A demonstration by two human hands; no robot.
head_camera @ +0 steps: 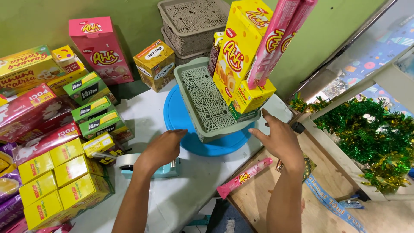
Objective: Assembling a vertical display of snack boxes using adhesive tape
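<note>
Yellow cartons [56, 183] sit stacked at the left, green boxes [92, 105] beside them — a tall pink box [101, 49] stands behind. Two empty baskets [189, 26] lean against the green wall, and green tinsel [371, 138] lies at the right.

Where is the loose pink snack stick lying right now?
In the head view, the pink snack stick lies flat on the wooden board, low and right of centre, just below the right hand.

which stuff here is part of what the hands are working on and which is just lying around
In hand:
left hand
right hand
grey basket
yellow box
pink packs
blue round board

Lying about:
tape dispenser
loose pink pack
stacked boxes
spare baskets
green tinsel
</note>
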